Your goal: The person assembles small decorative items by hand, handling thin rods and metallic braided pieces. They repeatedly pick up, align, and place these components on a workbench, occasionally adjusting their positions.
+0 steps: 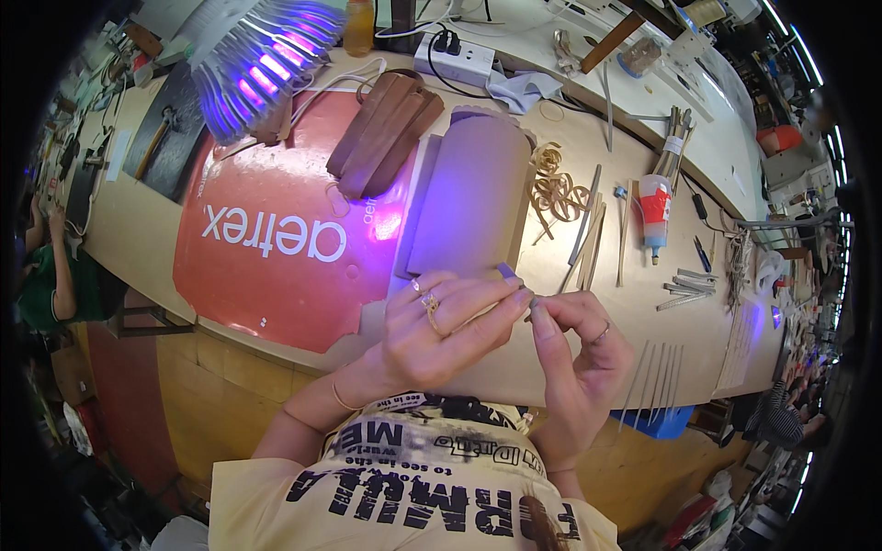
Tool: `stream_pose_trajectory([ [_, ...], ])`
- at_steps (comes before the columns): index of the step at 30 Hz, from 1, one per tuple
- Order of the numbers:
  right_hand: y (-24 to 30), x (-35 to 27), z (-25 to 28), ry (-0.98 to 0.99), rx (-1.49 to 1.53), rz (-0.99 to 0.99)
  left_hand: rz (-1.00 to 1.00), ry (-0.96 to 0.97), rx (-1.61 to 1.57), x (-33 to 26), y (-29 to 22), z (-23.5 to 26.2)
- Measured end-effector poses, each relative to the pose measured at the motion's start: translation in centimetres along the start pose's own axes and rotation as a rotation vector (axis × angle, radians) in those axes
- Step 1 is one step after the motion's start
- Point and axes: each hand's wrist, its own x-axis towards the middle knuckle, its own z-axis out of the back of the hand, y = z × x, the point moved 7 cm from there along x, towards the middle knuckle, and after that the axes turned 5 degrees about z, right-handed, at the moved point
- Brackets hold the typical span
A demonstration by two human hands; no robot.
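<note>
Close to the chest, above the yellow printed shirt (413,477), both hands meet over the near edge of the workbench (147,230). Left hand (441,335): fingers curled shut, thumb and forefinger pinching a small thin strip piece (511,274) whose pale end shows just above the knuckles. Right hand (579,354): fingers closed, thumb and forefinger nipping the same piece from the other side; fingertips of both hands touch. Exact shape of the piece cannot be told, it is mostly hidden.

Judgement: fine fingertip work on the piece is under way, mid-step. The next move looks to need a steady pinch and small, controlled finger motion, not arm travel.

Just beyond the hands: an upright grey-mauve board (473,197), lit violet. Left of it, a red mat (276,239). Right of it, loose wood strips (588,234), curled shavings (556,188) and a glue bottle (654,213). Farther back: brown leather pieces (381,133), a lamp (262,60) with violet lights, a white power strip (455,60).
</note>
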Motion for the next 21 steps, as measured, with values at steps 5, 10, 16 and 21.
stream_pose_trajectory([
  [5,-0.28,0.08,0.15,0.0,0.023,-0.009,0.015,0.004,-0.014,0.01,0.15,-0.32],
  [10,-0.54,0.12,0.14,0.004,0.047,-0.037,0.022,0.001,-0.038,0.07,0.33,-0.4],
  [16,-0.57,0.09,0.19,0.002,0.037,-0.033,0.014,0.025,-0.033,-0.02,0.38,-0.3],
  [21,-0.56,0.11,0.04,0.005,0.002,0.03,0.009,-0.011,-0.032,0.05,0.28,-0.46],
])
